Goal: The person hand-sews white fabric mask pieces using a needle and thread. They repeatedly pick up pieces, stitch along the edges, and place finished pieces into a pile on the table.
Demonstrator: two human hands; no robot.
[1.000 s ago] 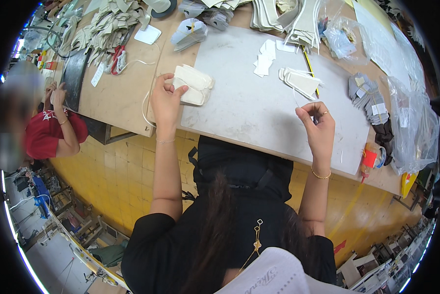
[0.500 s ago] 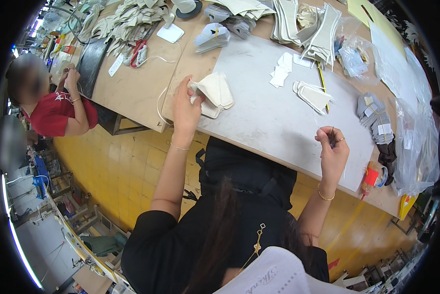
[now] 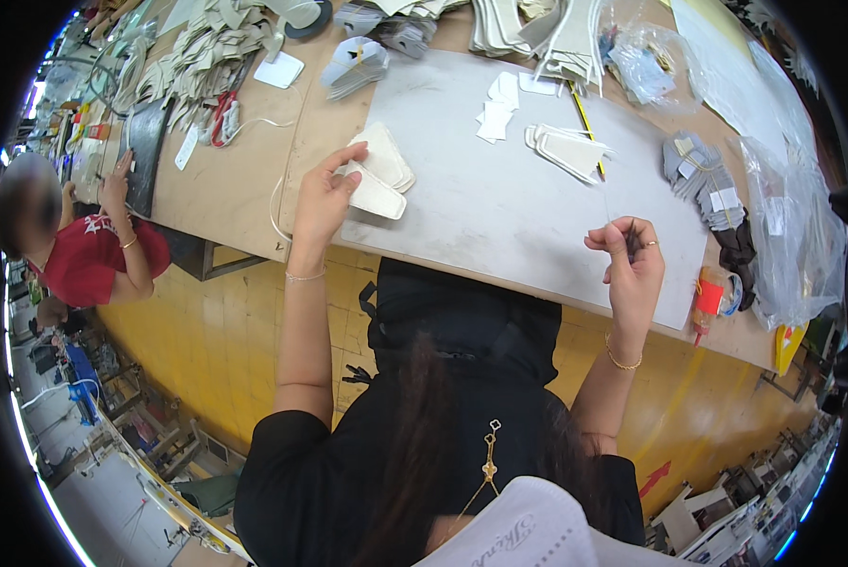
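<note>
Two cream, rounded fabric pieces (image 3: pixel 378 194) lie overlapping at the left of the grey work surface. My left hand (image 3: pixel 327 198) is at their left edge, with thumb and index finger apart; the thumb touches the nearer piece. My right hand (image 3: pixel 633 260) is raised over the near right of the table, fingers curled round a small dark tool (image 3: pixel 634 242). It looks like thread snips, but the fingers hide most of it. A fine pale thread (image 3: pixel 606 203) runs up from these fingertips. Beyond that hand, a small stack of cream pieces (image 3: pixel 567 151) lies beside a yellow pencil (image 3: pixel 582 118).
Small white cards (image 3: pixel 496 113) lie mid-table. Bundled grey pieces (image 3: pixel 356 68) and piled cream strips (image 3: pixel 202 57) fill the back. Red-handled scissors (image 3: pixel 223 120) lie at left. Grey bundles (image 3: pixel 705 175), a red-labelled bottle (image 3: pixel 707 300) and plastic bags (image 3: pixel 792 255) line the right. A co-worker in red (image 3: pixel 102 250) sits left.
The fabric piece my left hand was lifting and bending now lies flat, and the two pieces have fanned apart. My left thumb and index finger have spread. My right hand still grips the dark tool.
</note>
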